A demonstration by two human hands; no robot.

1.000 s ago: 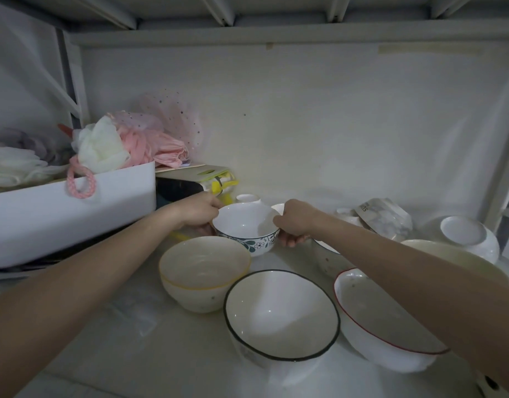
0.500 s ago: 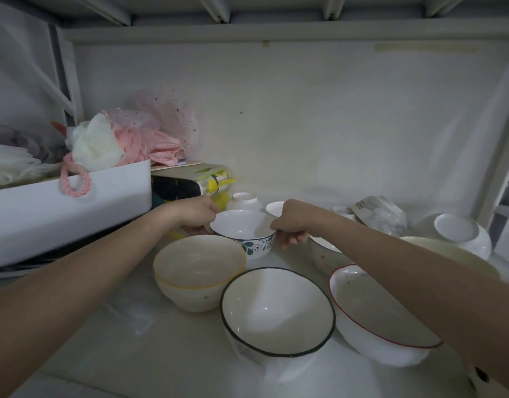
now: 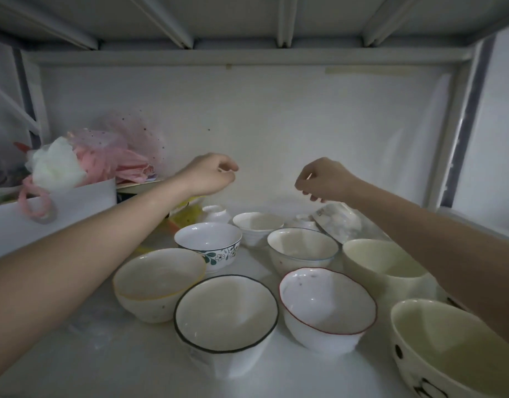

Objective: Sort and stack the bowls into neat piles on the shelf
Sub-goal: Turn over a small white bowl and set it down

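Note:
Several bowls stand on the white shelf [image 3: 132, 363]. A small bowl with a green leaf and flower pattern [image 3: 208, 242] sits mid-shelf. In front of it are a yellow-rimmed bowl [image 3: 158, 282], a black-rimmed bowl [image 3: 226, 320] and a red-rimmed bowl [image 3: 326, 305]. A speckled blue-rimmed bowl [image 3: 302, 248], a small white bowl [image 3: 257, 225] and two cream bowls [image 3: 382, 262] [image 3: 448, 349] lie further right. My left hand [image 3: 210, 175] and my right hand [image 3: 323, 179] hover above the bowls, fingers loosely curled, holding nothing.
A white box [image 3: 46, 214] with pink and white fabric fills the left side. A yellow-and-black package [image 3: 187, 208] sits behind my left forearm. A crumpled plastic packet [image 3: 336, 222] and a small white cup [image 3: 216, 214] lie at the back. The upper shelf frame hangs low overhead.
Both hands let go of the leaf-patterned bowl and rose above it. The bowl now rests on the shelf behind the yellow-rimmed bowl. The camera view tilted, showing more bowls at the right.

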